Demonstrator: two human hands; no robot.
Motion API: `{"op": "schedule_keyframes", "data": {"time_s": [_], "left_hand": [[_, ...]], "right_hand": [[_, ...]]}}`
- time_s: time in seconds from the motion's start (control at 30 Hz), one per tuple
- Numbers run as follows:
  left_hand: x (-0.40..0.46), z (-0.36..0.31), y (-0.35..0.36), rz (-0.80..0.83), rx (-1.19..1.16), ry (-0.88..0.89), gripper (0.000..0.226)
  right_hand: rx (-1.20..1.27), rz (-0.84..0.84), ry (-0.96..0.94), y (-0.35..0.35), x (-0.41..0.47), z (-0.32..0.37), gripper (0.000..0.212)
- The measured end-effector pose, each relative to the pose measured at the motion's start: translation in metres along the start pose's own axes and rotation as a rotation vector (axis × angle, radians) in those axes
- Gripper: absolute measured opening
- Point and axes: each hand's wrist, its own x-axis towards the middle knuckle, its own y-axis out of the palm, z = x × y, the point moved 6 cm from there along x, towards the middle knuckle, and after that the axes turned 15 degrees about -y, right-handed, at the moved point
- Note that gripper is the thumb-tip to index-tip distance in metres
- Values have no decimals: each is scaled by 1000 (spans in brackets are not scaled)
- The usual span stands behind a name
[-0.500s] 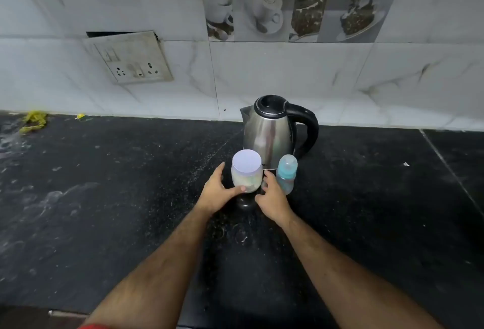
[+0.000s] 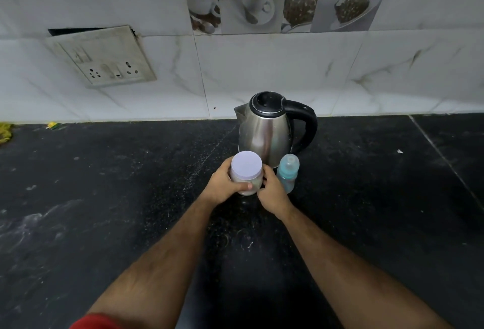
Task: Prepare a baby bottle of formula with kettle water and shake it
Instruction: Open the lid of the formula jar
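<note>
Left hand (image 2: 222, 183) wraps the white-lidded formula jar (image 2: 246, 172) mid-counter (image 2: 104, 210), thumb across its front; right hand (image 2: 272, 192) pinches its other side. Just right stands the blue baby bottle (image 2: 287, 172); behind, near the counter's back edge, the steel kettle (image 2: 267, 132)

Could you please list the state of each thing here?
Jar: lid on, upright, gripped by both hands.
Bottle: capped, upright, untouched.
Kettle: lid shut, standing on the counter.
Left hand: holds the jar.
Right hand: fingers on the jar.
</note>
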Motion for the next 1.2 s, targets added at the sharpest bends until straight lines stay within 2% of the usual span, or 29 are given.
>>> {"op": "schedule_keyframes", "data": {"time_s": [0.27, 0.53, 0.73, 0.8, 0.9, 1.03, 1.2], "left_hand": [[-23, 9, -2, 12, -1, 33, 84], [-71, 30, -6, 68, -40, 8, 93], [-102, 32, -4, 186, -123, -34, 62], [-110, 30, -4, 219, -127, -38, 59], [-119, 22, -9, 251, -93, -17, 64], [-120, -3, -28, 193, -45, 75, 100], [-124, -28, -27, 254, 155, 137, 69]], "right_hand": [[77, 10, -22, 3, -25, -2, 63], [140, 150, -54, 13, -83, -3, 93], [186, 108, -65, 26, -105, 9, 116], [198, 65, -68, 27, -109, 16, 112], [213, -7, -71, 25, -113, 23, 96], [240, 43, -71, 34, -117, 31, 89], [336, 123, -80, 43, -120, 45, 91]]}}
